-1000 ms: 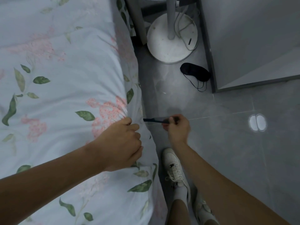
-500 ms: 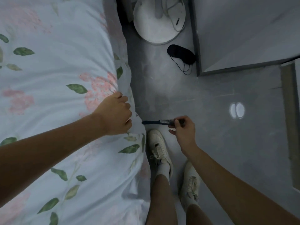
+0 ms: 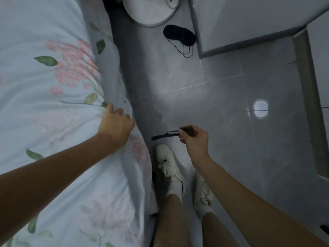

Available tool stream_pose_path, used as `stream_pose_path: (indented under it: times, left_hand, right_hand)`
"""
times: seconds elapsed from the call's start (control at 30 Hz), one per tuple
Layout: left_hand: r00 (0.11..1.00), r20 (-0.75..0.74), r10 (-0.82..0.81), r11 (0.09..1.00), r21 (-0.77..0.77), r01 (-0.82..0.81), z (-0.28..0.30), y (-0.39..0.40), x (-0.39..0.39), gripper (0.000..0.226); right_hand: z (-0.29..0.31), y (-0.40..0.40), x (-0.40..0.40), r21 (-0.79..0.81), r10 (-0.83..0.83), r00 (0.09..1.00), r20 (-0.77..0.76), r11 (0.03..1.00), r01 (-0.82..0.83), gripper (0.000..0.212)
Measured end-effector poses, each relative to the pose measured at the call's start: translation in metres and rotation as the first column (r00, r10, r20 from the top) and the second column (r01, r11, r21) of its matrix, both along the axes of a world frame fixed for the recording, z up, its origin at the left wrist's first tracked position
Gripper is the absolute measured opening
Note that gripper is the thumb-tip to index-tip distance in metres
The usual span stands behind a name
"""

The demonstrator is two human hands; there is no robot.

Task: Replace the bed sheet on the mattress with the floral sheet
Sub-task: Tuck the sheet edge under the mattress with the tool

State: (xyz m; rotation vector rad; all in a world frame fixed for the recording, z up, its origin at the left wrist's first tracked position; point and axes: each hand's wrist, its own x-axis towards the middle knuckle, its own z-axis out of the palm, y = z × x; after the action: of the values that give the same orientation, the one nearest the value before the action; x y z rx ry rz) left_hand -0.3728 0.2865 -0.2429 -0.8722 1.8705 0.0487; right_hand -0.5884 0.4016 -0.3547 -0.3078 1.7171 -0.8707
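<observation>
Glossy grey floor tiles (image 3: 222, 97) are running along the right of the bed, reflecting a ceiling light. The floral sheet (image 3: 53, 86), pale, soft and creased, is covering the mattress top and hanging over its rounded edge. The left hand (image 3: 115, 124) is gripping a bunched fold of sheet at that edge. The right hand (image 3: 195, 139) is pinching a black comb (image 3: 166, 135) over the floor. A black eye mask (image 3: 179, 34) is lying near a white round base (image 3: 147, 13). White shoes (image 3: 169, 164) are standing just beside the bed.
</observation>
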Motion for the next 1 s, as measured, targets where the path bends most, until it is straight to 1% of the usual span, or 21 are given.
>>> stream_pose_path:
  times: [0.13, 0.2, 0.23, 0.27, 0.3, 0.33, 0.37, 0.4, 0.47, 0.5, 0.53, 0.67, 0.73, 0.8, 0.87, 0.9, 0.93, 1.0]
  left_hand:
    - [1.0, -0.017, 0.003, 1.0, -0.014, -0.003, -0.027, -0.007, -0.012, 0.026]
    - [1.0, -0.001, -0.028, 0.999, -0.031, 0.028, -0.035, -0.009, -0.012, 0.034]
    - [0.999, -0.021, -0.049, 0.997, -0.053, 0.048, -0.032, -0.007, -0.012, 0.039]
    - [0.992, -0.095, -0.083, 0.994, -0.081, 0.076, -0.025, -0.004, -0.012, 0.042]
    - [0.964, -0.231, -0.135, 0.988, -0.104, 0.114, -0.017, 0.003, -0.009, 0.039]
    - [0.907, -0.382, -0.181, 0.983, -0.106, 0.151, -0.009, 0.014, -0.006, 0.031]
    - [0.848, -0.494, -0.19, 0.981, -0.07, 0.18, -0.001, 0.027, -0.001, 0.028]
    - [0.835, -0.524, -0.167, 0.979, 0.014, 0.205, 0.004, 0.039, 0.008, 0.038]
    - [0.895, -0.427, -0.127, 0.962, 0.166, 0.216, 0.008, 0.062, 0.029, 0.06]
    - [0.896, -0.423, -0.137, 0.958, 0.173, 0.228, 0.006, 0.067, 0.04, 0.066]
    - [0.874, -0.466, -0.138, 0.96, 0.155, 0.234, 0.004, 0.068, 0.05, 0.068]
    - [0.801, -0.579, -0.152, 0.967, 0.082, 0.243, 0.006, 0.069, 0.059, 0.065]
    - [0.797, -0.584, -0.157, 0.969, 0.065, 0.238, 0.016, 0.073, 0.058, 0.065]
    - [0.814, -0.563, -0.14, 0.971, 0.082, 0.223, 0.027, 0.075, 0.059, 0.064]
    - [0.823, -0.556, -0.111, 0.973, 0.109, 0.206, 0.037, 0.074, 0.059, 0.063]
    - [0.813, -0.573, -0.104, 0.973, 0.111, 0.203, 0.042, 0.074, 0.06, 0.061]
    - [0.799, -0.592, -0.104, 0.975, 0.097, 0.199, 0.046, 0.075, 0.062, 0.06]
    - [0.793, -0.598, -0.121, 0.979, 0.061, 0.196, 0.052, 0.076, 0.063, 0.056]
  right_hand:
    - [-0.011, 0.014, 0.002, 0.02, -0.106, 0.993, 0.058, 0.994, 0.105, 0.012]
    - [-0.016, 0.018, 0.012, 0.03, -0.113, 0.991, 0.076, 0.993, 0.111, 0.01]
    - [-0.019, 0.02, 0.017, 0.034, -0.109, 0.991, 0.08, 0.994, 0.106, 0.009]
    - [-0.02, 0.022, 0.022, 0.035, -0.105, 0.99, 0.089, 0.994, 0.103, 0.009]
    - [-0.019, 0.022, 0.027, 0.034, -0.101, 0.99, 0.098, 0.995, 0.098, 0.008]
    - [-0.018, 0.022, 0.031, 0.034, -0.097, 0.99, 0.099, 0.995, 0.095, 0.008]
    - [-0.017, 0.021, 0.034, 0.039, -0.096, 0.991, 0.093, 0.995, 0.093, 0.009]
    - [-0.016, 0.02, 0.037, 0.045, -0.095, 0.992, 0.084, 0.995, 0.091, 0.011]
    - [-0.014, 0.018, 0.044, 0.057, -0.096, 0.992, 0.083, 0.994, 0.091, 0.014]
    - [-0.013, 0.018, 0.048, 0.061, -0.096, 0.991, 0.089, 0.994, 0.091, 0.014]
    - [-0.012, 0.018, 0.051, 0.065, -0.097, 0.991, 0.094, 0.994, 0.091, 0.013]
    - [-0.004, 0.018, 0.071, 0.081, -0.13, 0.989, 0.076, 0.989, 0.124, 0.015]
    - [0.001, 0.019, 0.084, 0.096, -0.126, 0.991, 0.045, 0.988, 0.121, 0.018]
    - [0.001, 0.019, 0.096, 0.108, -0.121, 0.992, 0.024, 0.987, 0.118, 0.02]
    - [-0.001, 0.015, 0.109, 0.122, -0.092, 0.996, 0.012, 0.988, 0.09, 0.018]
    - [-0.004, 0.014, 0.116, 0.135, -0.068, 0.998, 0.013, 0.989, 0.065, 0.016]
    - [-0.006, 0.011, 0.126, 0.15, -0.058, 0.997, 0.042, 0.987, 0.052, 0.013]
    - [-0.012, 0.005, 0.149, 0.189, -0.049, 0.987, 0.152, 0.982, 0.02, 0.01]
